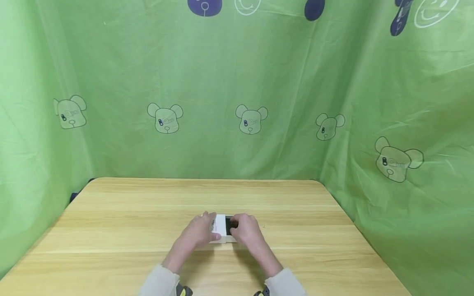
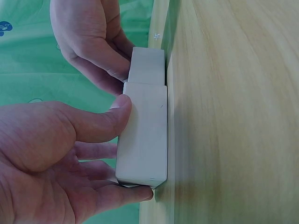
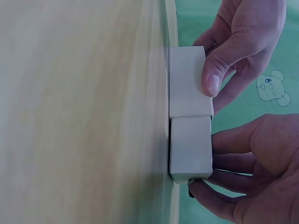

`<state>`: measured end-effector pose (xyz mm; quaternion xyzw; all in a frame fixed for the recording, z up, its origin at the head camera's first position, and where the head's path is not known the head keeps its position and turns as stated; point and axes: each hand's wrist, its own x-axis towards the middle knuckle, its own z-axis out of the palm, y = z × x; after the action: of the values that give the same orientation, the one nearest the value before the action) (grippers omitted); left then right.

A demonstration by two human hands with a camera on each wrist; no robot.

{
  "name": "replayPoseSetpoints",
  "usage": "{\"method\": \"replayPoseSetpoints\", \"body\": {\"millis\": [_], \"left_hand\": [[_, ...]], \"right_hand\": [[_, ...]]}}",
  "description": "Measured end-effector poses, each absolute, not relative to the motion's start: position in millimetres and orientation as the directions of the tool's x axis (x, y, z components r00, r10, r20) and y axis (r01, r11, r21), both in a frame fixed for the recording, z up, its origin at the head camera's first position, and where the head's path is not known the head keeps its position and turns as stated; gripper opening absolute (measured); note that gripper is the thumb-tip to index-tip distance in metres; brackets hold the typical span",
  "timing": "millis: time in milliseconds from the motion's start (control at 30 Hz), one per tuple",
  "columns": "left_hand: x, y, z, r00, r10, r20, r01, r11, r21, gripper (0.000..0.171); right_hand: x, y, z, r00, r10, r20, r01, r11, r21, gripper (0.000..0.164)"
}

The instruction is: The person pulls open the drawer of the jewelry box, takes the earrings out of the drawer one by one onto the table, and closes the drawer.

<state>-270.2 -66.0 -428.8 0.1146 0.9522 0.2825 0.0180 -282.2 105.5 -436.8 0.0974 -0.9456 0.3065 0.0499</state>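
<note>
A white slide-out box lies on the table. Its outer sleeve [image 1: 221, 224] is at the left, and its inner tray [image 3: 191, 144] sticks out to the right. Dark contents [image 1: 228, 226] show inside the tray. My left hand [image 1: 198, 231] grips the sleeve, with the thumb [image 2: 122, 109] on the near side and another finger at its left end. My right hand [image 1: 247, 231] bends over the tray, its fingers at the opening and the right end. A small black piece [image 3: 191, 191] peeks out by a right fingertip. What exactly the right fingers pinch is partly hidden.
The wooden table [image 1: 129, 230] stretches out around the box. Behind it and on both sides hangs a green curtain [image 1: 207, 82] printed with bear heads. A tiny pale mark [image 2: 157, 36] lies on the tabletop beyond the right hand.
</note>
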Motion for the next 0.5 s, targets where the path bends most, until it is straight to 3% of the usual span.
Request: {"method": "replayPoseSetpoints", "body": {"millis": [500], "left_hand": [[-269.7, -65.4, -427.9, -0.972, 0.232, 0.028, 0.209, 0.81, 0.548, 0.073]], "right_hand": [[-281.8, 105.2, -434.7, -0.98, -0.176, 0.097, -0.199, 0.779, -0.595, 0.034]]}}
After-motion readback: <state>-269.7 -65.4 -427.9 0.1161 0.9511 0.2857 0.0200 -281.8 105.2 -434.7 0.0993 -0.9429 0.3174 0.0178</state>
